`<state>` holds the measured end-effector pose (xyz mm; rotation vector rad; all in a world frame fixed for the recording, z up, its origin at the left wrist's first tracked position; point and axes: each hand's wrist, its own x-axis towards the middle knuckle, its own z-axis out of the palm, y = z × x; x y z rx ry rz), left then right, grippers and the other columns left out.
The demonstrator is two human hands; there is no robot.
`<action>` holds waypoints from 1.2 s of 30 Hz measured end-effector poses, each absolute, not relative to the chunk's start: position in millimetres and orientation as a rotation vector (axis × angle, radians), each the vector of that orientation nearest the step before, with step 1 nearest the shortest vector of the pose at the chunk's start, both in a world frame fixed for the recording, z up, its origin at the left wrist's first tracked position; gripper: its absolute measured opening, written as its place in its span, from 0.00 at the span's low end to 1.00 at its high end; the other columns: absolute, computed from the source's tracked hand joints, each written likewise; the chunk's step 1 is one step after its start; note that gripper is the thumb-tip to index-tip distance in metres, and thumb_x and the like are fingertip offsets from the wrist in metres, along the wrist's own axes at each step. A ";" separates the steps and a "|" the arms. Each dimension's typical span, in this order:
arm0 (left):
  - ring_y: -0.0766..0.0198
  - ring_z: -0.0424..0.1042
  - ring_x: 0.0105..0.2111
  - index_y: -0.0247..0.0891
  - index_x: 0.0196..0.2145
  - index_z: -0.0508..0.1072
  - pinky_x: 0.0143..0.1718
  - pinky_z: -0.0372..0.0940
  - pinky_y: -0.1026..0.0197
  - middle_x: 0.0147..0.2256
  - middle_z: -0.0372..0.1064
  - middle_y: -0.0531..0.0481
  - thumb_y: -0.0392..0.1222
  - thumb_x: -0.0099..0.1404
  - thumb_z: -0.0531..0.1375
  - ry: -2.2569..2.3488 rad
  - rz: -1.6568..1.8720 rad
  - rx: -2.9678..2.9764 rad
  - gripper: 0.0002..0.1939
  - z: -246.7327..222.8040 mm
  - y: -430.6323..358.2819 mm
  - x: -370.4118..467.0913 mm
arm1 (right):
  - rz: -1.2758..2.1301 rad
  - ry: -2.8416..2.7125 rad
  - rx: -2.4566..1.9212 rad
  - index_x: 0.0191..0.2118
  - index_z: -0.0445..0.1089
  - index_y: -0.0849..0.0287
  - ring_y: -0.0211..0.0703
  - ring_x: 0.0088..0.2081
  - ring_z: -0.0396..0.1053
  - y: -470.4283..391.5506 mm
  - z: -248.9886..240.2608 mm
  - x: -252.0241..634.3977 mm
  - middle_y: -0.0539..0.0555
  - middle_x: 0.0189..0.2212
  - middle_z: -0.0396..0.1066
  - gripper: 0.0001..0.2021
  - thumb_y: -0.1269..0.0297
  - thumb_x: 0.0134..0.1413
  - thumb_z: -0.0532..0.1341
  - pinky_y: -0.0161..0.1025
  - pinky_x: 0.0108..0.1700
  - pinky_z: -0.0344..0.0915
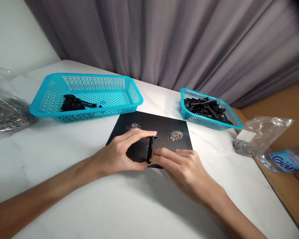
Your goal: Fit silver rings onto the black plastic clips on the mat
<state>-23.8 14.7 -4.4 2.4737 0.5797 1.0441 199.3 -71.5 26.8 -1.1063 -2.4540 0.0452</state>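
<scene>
Between the fingertips and thumb of my left hand is a slim black plastic part, gripped at its two ends. It stands over a black mat. My right hand has its fingers closed at the part's lower end; whether a small piece sits in those fingers is hidden. On the mat lie two heaps of small metal pieces: one heap beyond my right hand, the other heap beyond my left, partly covered by it.
A large blue basket at the back left holds a few black parts. A smaller blue basket at the right is filled with black parts. Bags of metal pieces flank them. A plastic bottle lies at the right edge.
</scene>
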 end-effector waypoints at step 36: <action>0.52 0.76 0.50 0.42 0.60 0.68 0.57 0.71 0.46 0.50 0.77 0.45 0.37 0.59 0.68 0.528 1.131 2.512 0.32 -6.5 14.7 -21.3 | 0.729 -2.241 -1.189 0.40 0.76 0.57 0.38 0.32 0.71 -59.8 30.4 203.8 0.52 0.36 0.77 0.09 0.69 0.69 0.58 0.36 0.33 0.61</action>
